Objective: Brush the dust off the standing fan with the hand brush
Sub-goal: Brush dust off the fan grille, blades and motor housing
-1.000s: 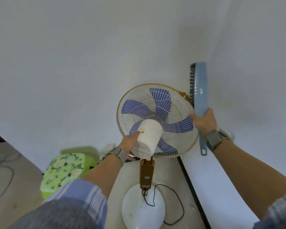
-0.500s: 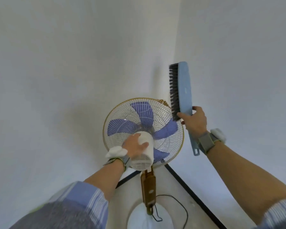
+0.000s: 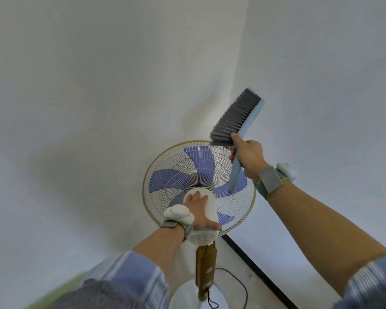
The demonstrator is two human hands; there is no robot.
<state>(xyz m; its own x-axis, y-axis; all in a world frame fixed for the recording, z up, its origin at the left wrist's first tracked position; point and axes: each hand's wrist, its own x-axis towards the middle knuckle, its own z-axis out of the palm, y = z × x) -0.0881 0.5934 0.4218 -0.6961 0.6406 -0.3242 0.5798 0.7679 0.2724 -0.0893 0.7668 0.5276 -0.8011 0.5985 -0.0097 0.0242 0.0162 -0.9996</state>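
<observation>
Our right grip [image 3: 250, 157] curled round the hand brush [image 3: 234, 121] above the standing fan [image 3: 176, 175], our left grip [image 3: 198, 210] spread on its motor housing [image 3: 202, 238].

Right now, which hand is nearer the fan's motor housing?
Left. The left hand rests flat on the white motor housing; the right hand grips the brush up by the guard's upper right rim, clear of the housing.

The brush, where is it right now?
In the head view, the hand brush is up on the right, held by the right hand just above the top right edge of the standing fan.
</observation>
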